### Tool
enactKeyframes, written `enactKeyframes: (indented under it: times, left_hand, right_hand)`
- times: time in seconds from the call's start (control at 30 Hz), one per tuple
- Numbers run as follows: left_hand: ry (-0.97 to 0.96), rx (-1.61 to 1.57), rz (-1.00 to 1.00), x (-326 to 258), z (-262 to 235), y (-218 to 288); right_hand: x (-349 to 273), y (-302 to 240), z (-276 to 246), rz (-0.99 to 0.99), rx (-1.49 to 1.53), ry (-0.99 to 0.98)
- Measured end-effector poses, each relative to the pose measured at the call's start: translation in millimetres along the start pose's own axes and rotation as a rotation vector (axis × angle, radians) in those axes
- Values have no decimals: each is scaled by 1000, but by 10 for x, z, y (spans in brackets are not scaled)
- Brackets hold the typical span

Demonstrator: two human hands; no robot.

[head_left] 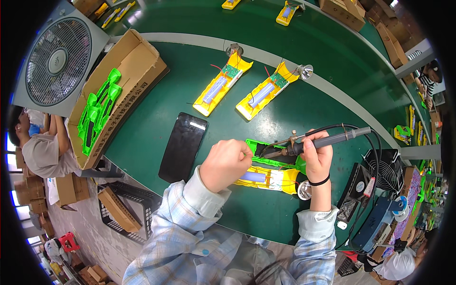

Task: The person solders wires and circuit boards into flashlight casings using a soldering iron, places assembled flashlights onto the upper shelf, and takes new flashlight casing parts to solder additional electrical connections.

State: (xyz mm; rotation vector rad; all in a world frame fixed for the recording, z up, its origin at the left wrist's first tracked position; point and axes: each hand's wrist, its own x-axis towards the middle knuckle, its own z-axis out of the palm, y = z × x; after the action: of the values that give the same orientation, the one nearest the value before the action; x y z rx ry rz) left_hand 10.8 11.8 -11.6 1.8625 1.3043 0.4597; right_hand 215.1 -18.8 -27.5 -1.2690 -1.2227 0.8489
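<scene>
My right hand (317,164) grips the dark handle of a soldering iron (335,138), which has a metal wire guide clamped near its front. The iron's tip points left into an open green flashlight casing half (255,144). At the casing's left end my left hand (224,160) is closed, thumb and fingers pinched together; what they hold is hidden. Just below the green half lies a yellow casing half (288,181) with a blue battery cell (253,177) and a round reflector (304,191). My left hand partly covers its left end.
Two opened yellow flashlights (219,88) (266,92) lie farther back. A black phone (183,147) is left of my hands. Beyond it stand a cardboard box (137,57) of green casings and a fan (59,59). A blue soldering station (377,223) and small black fan (384,170) sit right.
</scene>
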Motion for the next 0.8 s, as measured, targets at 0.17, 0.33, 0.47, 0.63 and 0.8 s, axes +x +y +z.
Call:
enactKeyframes:
  times: [0.17,0.33,0.47,0.63,0.8]
  left_hand:
    - [46,34,32,-8,12,-6]
    - [46,34,30,-7,24,3]
    - [33,23,16,-13,5,30]
    - [35,15,14,-4,11,14]
    - [65,25,30,-29,9,30]
  right_hand:
    - [11,-2,19,12,41,0]
    - [7,9,15,18,20,-11]
    - [0,11,22,34,30,-15]
    - [4,28,38,7,-1,-6]
    - [-15,14,32,-24,-11,-24]
